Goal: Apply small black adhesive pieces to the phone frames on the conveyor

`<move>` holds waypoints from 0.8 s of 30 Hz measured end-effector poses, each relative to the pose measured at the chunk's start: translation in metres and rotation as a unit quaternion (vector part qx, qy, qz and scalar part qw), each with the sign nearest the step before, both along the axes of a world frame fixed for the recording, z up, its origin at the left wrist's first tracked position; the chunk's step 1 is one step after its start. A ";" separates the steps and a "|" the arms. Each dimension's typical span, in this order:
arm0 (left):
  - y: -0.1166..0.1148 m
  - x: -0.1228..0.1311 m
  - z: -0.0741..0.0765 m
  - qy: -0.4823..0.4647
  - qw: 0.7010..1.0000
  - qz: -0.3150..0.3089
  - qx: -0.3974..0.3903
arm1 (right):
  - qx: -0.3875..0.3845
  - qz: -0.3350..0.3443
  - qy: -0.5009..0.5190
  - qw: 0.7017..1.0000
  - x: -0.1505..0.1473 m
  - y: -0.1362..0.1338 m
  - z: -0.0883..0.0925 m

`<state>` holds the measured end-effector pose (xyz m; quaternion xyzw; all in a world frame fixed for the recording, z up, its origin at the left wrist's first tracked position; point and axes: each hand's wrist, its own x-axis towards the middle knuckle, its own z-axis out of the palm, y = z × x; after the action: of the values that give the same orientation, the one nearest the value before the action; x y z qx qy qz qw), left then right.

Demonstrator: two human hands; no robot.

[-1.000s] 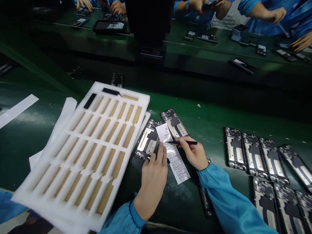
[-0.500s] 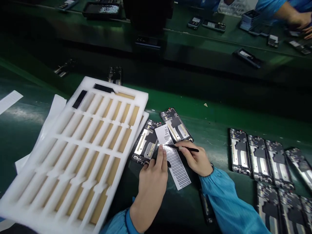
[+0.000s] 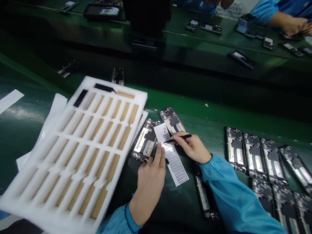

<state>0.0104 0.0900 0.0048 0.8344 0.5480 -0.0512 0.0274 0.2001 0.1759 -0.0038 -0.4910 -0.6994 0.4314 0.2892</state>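
Observation:
My right hand (image 3: 195,148) pinches a pair of black tweezers (image 3: 184,137), whose tip points left at a white sheet of small black dot stickers (image 3: 175,164). With its index and middle fingers stretched out, my left hand (image 3: 151,177) presses on the left edge of that sheet. Part of a small black object (image 3: 167,161) shows beside those fingers; I cannot make out what it is. Under the sheet's upper part lie two opened phones: one phone (image 3: 143,141) by my left fingertips, partly covered, and another phone (image 3: 172,117) behind my right hand.
A white foam tray (image 3: 143,94) with long slots fills the left side. Several opened phones (image 3: 235,148) lie in rows at right. One more phone (image 3: 203,191) sits partly beneath my right sleeve. Across the bench, a co-worker's hands (image 3: 291,26) are near more phones.
My right hand and the tweezers have shifted slightly left, and the tweezers tilt up more at the back. My left hand stays on the sheet. The view has moved a little.

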 end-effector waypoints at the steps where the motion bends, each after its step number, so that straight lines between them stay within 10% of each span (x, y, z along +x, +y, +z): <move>1: 0.000 0.000 0.000 0.001 1.000 0.001 -0.002 | 0.002 -0.017 0.010 1.000 0.001 -0.004 -0.004; 24: 0.000 0.000 -0.004 -0.003 1.000 0.013 -0.006 | 0.001 -0.119 0.098 0.988 -0.009 -0.014 -0.015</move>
<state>0.0100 0.0895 0.0012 0.8271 0.5587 -0.0516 0.0343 0.1912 0.1621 -0.0191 -0.5257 -0.6046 0.4389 0.4067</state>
